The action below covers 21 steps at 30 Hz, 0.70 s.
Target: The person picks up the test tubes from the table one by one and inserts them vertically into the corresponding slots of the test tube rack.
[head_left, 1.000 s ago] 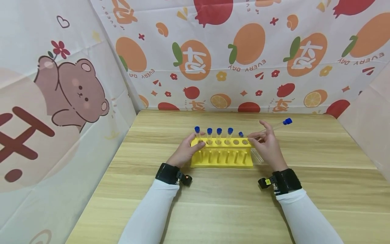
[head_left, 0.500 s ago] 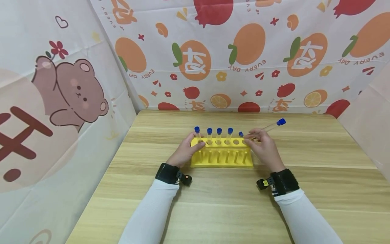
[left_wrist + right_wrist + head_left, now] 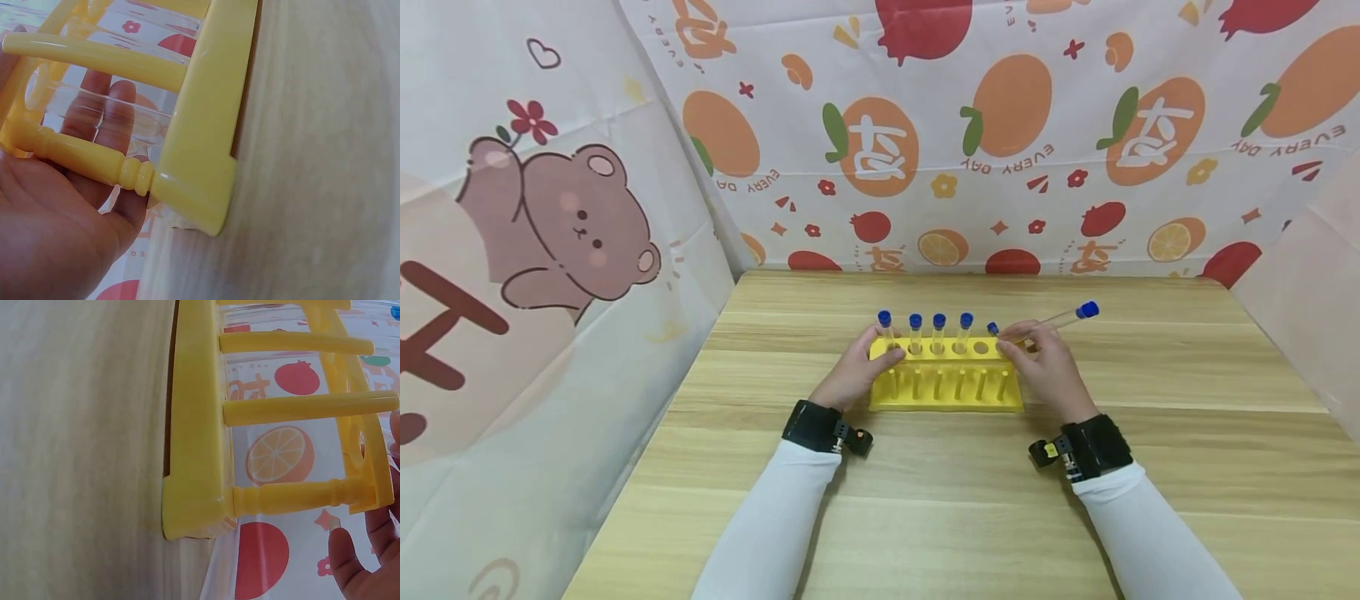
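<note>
A yellow test tube rack [image 3: 946, 407] stands upright on the table, with several blue-capped clear test tubes [image 3: 938, 335] in its left and middle holes. My left hand [image 3: 853, 371] grips the rack's left end, thumb over the top plate and fingers behind; the left wrist view shows those fingers behind the yellow end post [image 3: 94, 159]. At the rack's right end, my right hand [image 3: 1051, 367] holds a slanted test tube [image 3: 1060, 320], its blue cap up to the right, its lower end hidden by the fingers. Another blue cap [image 3: 992, 329] shows behind the rack, beside the right fingertips.
The wood-grain table [image 3: 940, 517] reaches back to a fruit-printed cloth [image 3: 947, 167]. A bear-printed cloth [image 3: 580, 225] hangs at the left. Black wrist straps with small cameras sit on both wrists.
My right hand has moved left to the rack's right end, bringing the slanted tube along. Its fingers have drawn in. The left hand and rack have stayed in place.
</note>
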Motion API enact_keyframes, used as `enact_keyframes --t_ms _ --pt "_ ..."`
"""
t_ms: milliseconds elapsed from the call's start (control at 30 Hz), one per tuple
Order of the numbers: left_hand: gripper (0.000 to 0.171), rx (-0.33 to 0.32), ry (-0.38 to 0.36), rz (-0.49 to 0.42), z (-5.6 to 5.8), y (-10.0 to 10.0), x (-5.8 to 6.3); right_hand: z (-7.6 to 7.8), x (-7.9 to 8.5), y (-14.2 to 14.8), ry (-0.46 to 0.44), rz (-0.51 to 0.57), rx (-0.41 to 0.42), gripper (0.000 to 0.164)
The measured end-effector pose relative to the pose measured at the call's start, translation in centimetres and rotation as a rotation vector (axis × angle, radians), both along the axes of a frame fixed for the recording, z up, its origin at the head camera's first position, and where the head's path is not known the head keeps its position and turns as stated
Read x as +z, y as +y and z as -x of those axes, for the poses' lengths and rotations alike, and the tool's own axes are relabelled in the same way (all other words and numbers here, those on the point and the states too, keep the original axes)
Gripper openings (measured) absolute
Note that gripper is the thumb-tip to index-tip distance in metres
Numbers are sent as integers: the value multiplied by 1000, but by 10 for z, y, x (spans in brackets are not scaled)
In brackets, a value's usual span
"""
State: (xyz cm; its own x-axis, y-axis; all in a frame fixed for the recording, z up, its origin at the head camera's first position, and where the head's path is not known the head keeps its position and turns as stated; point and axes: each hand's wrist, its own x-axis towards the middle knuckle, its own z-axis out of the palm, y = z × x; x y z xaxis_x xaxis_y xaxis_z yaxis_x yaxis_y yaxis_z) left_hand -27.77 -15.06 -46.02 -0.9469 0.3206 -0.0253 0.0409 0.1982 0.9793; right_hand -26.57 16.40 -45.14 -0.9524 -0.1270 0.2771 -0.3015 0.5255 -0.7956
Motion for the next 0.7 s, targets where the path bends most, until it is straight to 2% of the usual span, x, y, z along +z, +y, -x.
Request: enact_keyframes --t_ms 500,700 --pt "39 10 -1 13 0 0 -1 -1 -3 -2 -9 3 1 35" --pt "38 15 -4 21 -1 0 0 0 -5 -3 79 -26 9 29"
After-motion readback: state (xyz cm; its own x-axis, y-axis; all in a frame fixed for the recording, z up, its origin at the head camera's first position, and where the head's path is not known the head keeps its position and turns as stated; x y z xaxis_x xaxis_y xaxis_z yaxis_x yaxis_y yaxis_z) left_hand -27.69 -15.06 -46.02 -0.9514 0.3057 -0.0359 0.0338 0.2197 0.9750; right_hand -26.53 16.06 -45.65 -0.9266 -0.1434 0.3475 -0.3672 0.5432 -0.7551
